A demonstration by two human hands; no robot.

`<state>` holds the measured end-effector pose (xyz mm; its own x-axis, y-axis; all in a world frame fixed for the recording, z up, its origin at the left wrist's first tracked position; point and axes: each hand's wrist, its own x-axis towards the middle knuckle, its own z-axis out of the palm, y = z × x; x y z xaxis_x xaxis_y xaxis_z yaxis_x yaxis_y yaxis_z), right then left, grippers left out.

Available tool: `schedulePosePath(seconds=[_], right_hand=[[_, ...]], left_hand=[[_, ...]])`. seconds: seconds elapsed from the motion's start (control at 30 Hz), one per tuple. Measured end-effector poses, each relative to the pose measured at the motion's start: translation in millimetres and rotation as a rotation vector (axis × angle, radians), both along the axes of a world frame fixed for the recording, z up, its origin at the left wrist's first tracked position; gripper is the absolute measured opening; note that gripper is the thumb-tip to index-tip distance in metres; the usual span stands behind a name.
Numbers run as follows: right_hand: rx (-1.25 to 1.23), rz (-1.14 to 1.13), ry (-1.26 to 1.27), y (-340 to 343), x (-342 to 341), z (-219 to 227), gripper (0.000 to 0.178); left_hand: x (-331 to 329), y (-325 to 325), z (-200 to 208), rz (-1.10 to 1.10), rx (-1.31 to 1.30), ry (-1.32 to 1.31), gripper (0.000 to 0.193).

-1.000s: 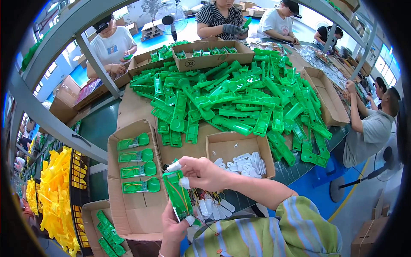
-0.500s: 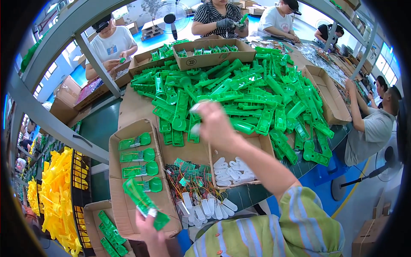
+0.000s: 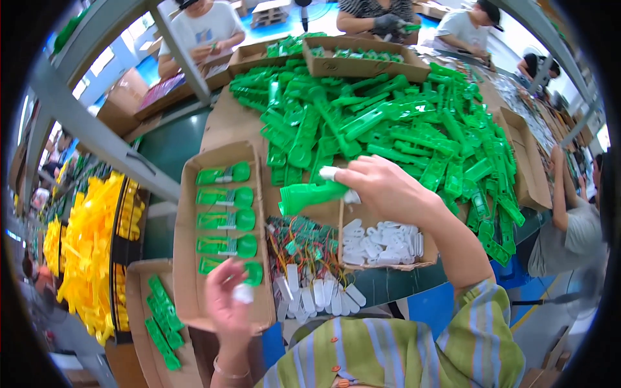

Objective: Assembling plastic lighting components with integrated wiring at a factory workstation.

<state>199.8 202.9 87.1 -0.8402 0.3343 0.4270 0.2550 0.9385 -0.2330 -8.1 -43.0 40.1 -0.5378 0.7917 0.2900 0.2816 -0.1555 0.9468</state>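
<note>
My right hand [image 3: 391, 191], white covers on its fingertips, grips a green plastic housing [image 3: 304, 197] between thumb and fingers. It is above the board parts, beside the big pile of green housings [image 3: 381, 119]. My left hand [image 3: 229, 294] has its fingers apart with nothing between them. It is over the lower part of a cardboard tray [image 3: 187, 284], at the nearest of several green housings [image 3: 226, 246] lying in a column with small circuit boards and wires in them. Right of this tray lie wired circuit boards [image 3: 304, 239] with white oblong pieces [image 3: 320, 294] at their near end.
A small cardboard box [image 3: 420, 258] holds white plastic pieces [image 3: 381, 242]. At lower left, another tray [image 3: 139, 278] contains green parts. Yellow parts [image 3: 94, 246] fill black crates at the left. A grey metal post [image 3: 123, 142] slants past the table. Co-workers sit across and at right.
My left hand has let go of a green housing, which now lies in the tray's column. My right hand has picked up another housing from the pile and drawn it nearer. The view has shifted.
</note>
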Motion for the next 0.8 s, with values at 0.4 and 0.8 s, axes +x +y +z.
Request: schedulePosePath(seconds=[0.4,0.8], right_hand=[[0.139,0.024,-0.093,-81.6,17.6,9.1,0.026],[-0.173,0.036,-0.114,-92.7,17.9,-1.3,0.033]], left_hand=[[42.0,39.7,-0.7,-0.182,0.091,-0.092,0.030],[58.4,39.5,3.3,-0.043,0.048,0.918,0.063]])
